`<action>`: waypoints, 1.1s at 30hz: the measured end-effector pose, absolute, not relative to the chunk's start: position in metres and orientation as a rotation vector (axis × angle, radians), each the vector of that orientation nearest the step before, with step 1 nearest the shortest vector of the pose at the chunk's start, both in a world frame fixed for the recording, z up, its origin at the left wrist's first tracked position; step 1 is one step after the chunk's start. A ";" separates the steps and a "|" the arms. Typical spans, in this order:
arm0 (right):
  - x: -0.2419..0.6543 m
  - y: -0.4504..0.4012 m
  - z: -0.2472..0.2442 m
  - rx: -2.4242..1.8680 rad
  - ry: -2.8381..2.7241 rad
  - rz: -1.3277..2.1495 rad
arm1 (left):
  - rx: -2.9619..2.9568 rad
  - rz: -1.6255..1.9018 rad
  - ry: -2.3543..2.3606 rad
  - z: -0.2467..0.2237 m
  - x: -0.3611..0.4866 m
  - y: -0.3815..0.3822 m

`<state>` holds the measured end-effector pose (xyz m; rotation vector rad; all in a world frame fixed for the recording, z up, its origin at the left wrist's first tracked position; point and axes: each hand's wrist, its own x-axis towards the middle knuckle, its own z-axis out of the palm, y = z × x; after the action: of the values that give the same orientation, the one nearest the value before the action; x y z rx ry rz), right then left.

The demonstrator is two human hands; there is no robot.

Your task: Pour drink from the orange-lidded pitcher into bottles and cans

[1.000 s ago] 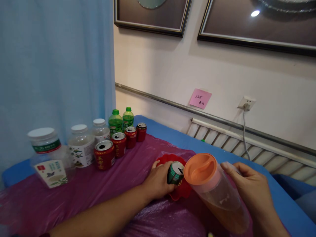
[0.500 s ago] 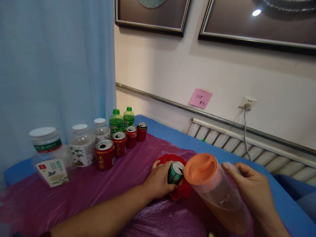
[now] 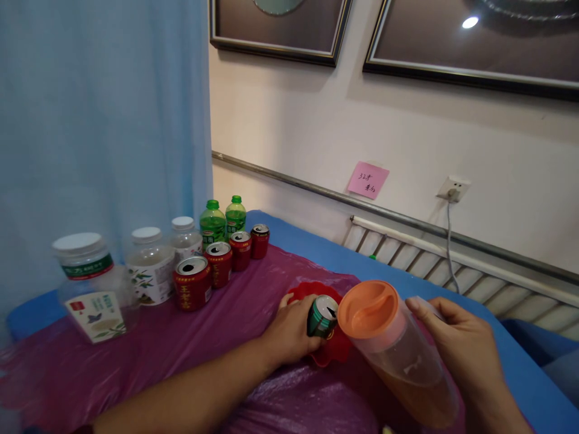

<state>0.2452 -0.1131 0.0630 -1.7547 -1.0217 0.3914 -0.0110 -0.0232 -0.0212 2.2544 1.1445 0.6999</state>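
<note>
My left hand [image 3: 294, 330] is wrapped around a green drink can [image 3: 322, 318], its opened top tilted toward the right. Beneath the can lies a red scalloped dish [image 3: 335, 352]. My right hand [image 3: 465, 343] grips the handle of a clear plastic pitcher [image 3: 407, 361] with an orange lid [image 3: 368, 310]. The pitcher leans left, its lid close beside the can's rim; whether they touch I cannot tell. Brownish liquid sits in the pitcher's lower part. No stream between pitcher and can is visible.
Several red cans [image 3: 193, 283] stand in a row at the left, beside clear jars with white lids [image 3: 151, 265] and two green bottles [image 3: 212, 223]. Purple plastic sheeting [image 3: 235, 325] covers part of the blue table [image 3: 307, 235]. A radiator [image 3: 407, 256] runs along the wall.
</note>
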 end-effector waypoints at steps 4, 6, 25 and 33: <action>0.244 -0.114 0.064 -1.749 -1.041 0.356 | 2.251 0.702 1.146 -0.021 -0.011 -0.023; 0.243 -0.115 0.065 -1.750 -1.043 0.346 | 2.251 0.713 1.142 -0.021 -0.011 -0.023; 0.243 -0.114 0.063 -1.743 -1.030 0.377 | 2.237 0.722 1.122 -0.018 -0.011 -0.025; 0.245 -0.115 0.063 -1.732 -1.049 0.369 | 2.236 0.690 1.114 -0.015 -0.011 -0.025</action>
<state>0.2454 -0.1147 0.0634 -1.7318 -1.0491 0.3694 -0.0112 -0.0251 -0.0149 2.2359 1.1141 0.6897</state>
